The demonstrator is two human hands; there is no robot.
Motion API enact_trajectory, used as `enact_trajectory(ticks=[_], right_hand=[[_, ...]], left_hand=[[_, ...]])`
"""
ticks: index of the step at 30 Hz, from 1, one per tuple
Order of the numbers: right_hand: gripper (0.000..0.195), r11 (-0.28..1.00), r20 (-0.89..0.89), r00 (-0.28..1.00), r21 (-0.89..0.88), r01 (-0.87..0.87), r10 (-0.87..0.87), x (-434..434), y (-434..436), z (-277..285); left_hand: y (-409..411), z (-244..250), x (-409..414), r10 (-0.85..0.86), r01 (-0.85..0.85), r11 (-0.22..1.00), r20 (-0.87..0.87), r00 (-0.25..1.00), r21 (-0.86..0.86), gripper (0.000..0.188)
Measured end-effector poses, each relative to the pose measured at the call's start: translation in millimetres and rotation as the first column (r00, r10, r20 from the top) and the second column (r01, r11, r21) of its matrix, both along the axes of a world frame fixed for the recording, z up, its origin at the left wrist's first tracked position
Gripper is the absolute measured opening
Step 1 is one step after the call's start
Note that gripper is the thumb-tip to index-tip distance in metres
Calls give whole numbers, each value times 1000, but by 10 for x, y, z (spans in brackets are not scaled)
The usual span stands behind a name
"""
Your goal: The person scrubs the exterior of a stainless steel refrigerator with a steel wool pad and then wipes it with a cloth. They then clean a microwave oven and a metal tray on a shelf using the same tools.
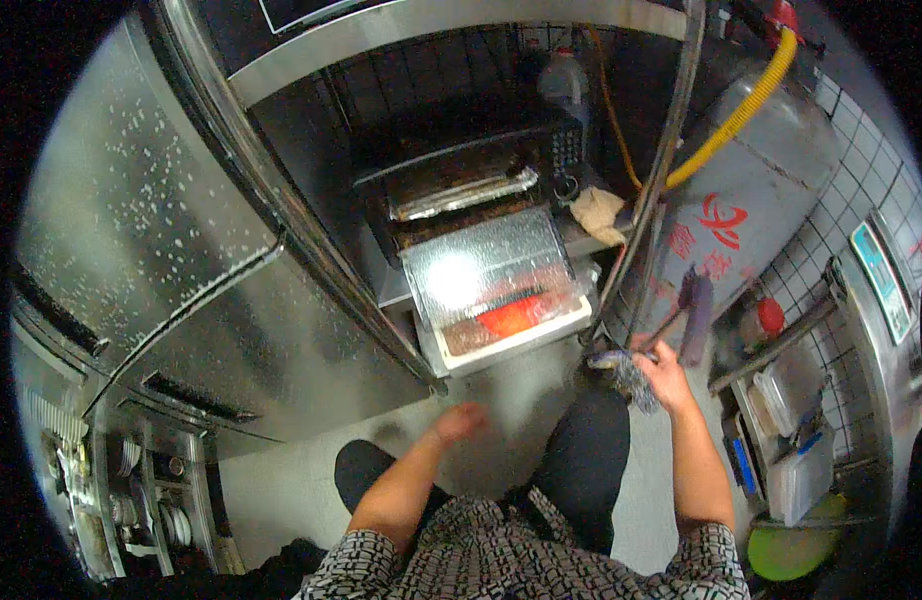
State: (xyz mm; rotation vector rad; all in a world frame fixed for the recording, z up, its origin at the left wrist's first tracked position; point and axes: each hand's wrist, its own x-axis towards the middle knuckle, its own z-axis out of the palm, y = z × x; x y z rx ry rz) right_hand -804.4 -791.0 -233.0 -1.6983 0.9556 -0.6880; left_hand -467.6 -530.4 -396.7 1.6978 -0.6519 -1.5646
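Observation:
My right hand grips a crumpled grey-blue bundle, perhaps a cloth. A thin dark rod runs from it towards a purple-grey long object, too blurred to name. My left hand hangs low above the floor between my knees, its fingers blurred; nothing is plainly in it. Ahead stands a dark countertop oven, its glass door folded down and glaring with light. A foil-covered piece spans its mouth. Below the door, a white-rimmed tray bears an orange-red item.
A grey gas cylinder with red writing and a yellow hose stands right. Steel cabinet doors flank the left. A beige cloth lies beside the oven. Plastic containers and a scale sit at right.

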Motion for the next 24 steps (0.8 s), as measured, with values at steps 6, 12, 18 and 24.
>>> enact_trajectory(ticks=[6, 12, 18, 24], right_hand=[[31, 934, 180, 941, -165, 318, -288, -374, 377, 22], [10, 964, 315, 912, 55, 260, -264, -23, 1213, 232], [27, 718, 322, 926, -595, 360, -197, 2010, 314, 918], [28, 572, 158, 979, -795, 201, -125, 3282, 183, 674]], left_hand=[[165, 1237, 234, 416, -431, 846, -118, 902, -313, 30], [-5, 1768, 509, 444, -523, 683, -279, 852, -510, 33], [-470, 1764, 778, 247, -482, 661, -439, 864, -575, 35], [-497, 1539, 781, 126, -527, 604, -582, 804, -598, 35]])
